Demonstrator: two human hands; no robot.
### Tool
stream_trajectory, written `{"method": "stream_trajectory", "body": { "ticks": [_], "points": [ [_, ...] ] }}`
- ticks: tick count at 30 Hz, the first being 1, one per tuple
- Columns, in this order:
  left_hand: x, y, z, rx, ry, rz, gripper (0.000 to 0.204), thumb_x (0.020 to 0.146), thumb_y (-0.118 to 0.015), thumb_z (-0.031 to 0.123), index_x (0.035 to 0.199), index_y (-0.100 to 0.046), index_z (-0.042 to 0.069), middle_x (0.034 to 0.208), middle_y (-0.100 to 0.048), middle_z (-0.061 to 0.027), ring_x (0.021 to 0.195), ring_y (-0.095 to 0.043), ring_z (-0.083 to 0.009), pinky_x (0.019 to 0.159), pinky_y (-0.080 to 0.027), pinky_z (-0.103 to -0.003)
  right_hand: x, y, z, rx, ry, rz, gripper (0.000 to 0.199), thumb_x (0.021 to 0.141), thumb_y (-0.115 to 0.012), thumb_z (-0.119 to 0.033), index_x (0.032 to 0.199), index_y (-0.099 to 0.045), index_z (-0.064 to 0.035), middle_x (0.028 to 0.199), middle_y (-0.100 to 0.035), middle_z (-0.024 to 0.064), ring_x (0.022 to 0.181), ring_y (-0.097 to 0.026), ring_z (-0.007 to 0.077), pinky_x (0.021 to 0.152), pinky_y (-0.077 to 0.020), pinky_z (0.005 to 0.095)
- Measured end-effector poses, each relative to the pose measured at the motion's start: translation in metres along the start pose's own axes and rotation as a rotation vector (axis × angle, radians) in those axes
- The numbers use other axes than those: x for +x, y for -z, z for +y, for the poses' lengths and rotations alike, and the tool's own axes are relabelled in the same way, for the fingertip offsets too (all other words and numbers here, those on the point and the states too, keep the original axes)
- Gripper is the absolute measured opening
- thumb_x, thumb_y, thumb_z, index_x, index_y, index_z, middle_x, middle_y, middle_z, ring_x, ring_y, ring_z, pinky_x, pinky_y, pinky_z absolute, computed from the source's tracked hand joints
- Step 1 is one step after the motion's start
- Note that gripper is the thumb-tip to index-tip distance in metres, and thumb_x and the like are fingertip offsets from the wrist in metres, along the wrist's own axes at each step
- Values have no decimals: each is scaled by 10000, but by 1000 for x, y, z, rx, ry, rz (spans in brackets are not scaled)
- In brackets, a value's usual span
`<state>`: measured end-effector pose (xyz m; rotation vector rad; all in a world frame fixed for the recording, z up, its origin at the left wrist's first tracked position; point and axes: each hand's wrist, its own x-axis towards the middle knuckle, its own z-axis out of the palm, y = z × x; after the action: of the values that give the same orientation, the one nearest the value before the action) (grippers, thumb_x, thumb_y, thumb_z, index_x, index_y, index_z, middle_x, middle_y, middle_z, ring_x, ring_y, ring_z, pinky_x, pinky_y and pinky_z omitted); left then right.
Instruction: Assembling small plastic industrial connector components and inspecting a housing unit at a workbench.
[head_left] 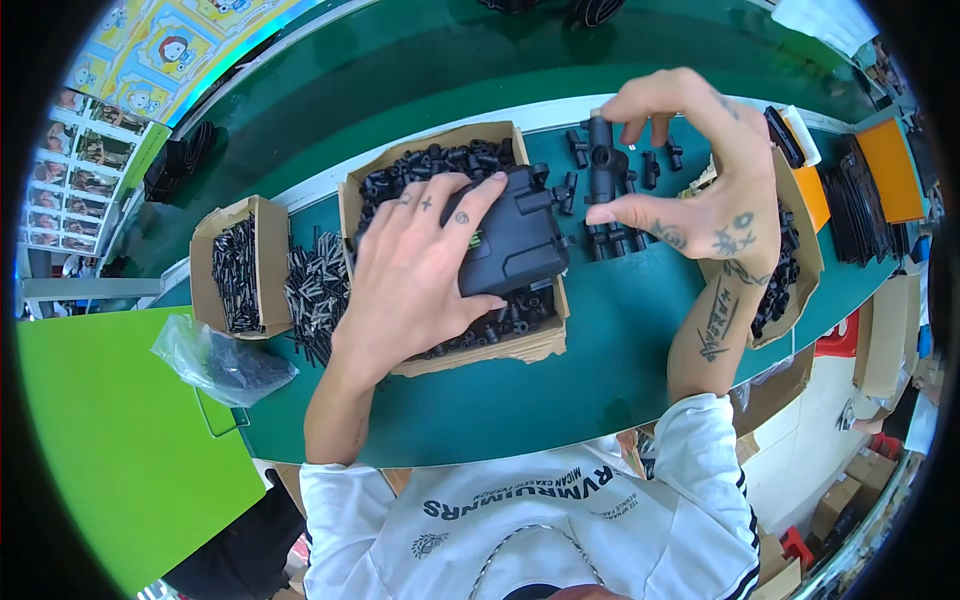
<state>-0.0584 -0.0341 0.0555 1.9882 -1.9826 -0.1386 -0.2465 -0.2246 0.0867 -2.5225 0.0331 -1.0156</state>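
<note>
Left hand [415, 255] clasps the case [515, 245], fingers spread, over the carton [525, 350]; whether it rests there cannot be told. Right hand [735, 185] pinches a tube [601, 170] endwise, beside the case. Risk: slack pinch could drop the tube among loose fittings [606, 240]; uneven grip could tip the case.

Workshop, green workbench [450, 425], cartons [500, 352] of black parts [432, 160]
</note>
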Motion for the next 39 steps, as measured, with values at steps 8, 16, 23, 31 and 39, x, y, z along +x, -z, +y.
{"method": "stream_trajectory", "body": {
  "ticks": [8, 16, 23, 31, 39],
  "points": [
    [-6, 0, -37, 14, 56, -89, 1032, 440, -924, 149, 1381, -502, 174, 1265, -539, -105, 1140, -545, -355, 955, -433, -467, 9, -23, 5, 134, 8, -182, 442, 505, -908, -107, 863, -665, -20, 861, -670, 109, 776, -639, 305, 660, -511, 354],
    [-9, -21, -49, 75, 10, -19, 998, 544, -912, 207, 1431, -455, 191, 1304, -501, -131, 1206, -499, -369, 997, -402, -482, 11, -54, 9, 136, -157, -367, 430, 475, -914, -122, 831, -696, -21, 946, -706, 125, 815, -658, 310, 674, -521, 363],
    [-9, -28, -58, 4, -20, -21, 1002, 580, -906, 251, 1457, -430, 169, 1320, -483, -141, 1227, -491, -361, 1019, -385, -470, 13, -63, 11, 158, -167, -436, 434, 479, -913, -158, 829, -711, 0, 955, -705, 136, 852, -658, 304, 687, -535, 362],
    [-10, -31, -61, 31, -72, 4, 961, 608, -894, 265, 1448, -446, 135, 1326, -481, -149, 1232, -491, -337, 1010, -383, -446, 15, -62, 7, 102, -212, -424, 417, 476, -920, -128, 821, -722, -5, 960, -711, 127, 849, -678, 267, 696, -549, 364],
    [-12, -32, -62, 44, -76, 5, 938, 618, -890, 267, 1438, -458, 122, 1339, -483, -156, 1237, -490, -318, 1004, -390, -433, 15, -67, 11, 87, -190, -400, 415, 498, -915, -145, 846, -725, -21, 1003, -709, 134, 856, -690, 268, 710, -561, 353]
  ]
}}
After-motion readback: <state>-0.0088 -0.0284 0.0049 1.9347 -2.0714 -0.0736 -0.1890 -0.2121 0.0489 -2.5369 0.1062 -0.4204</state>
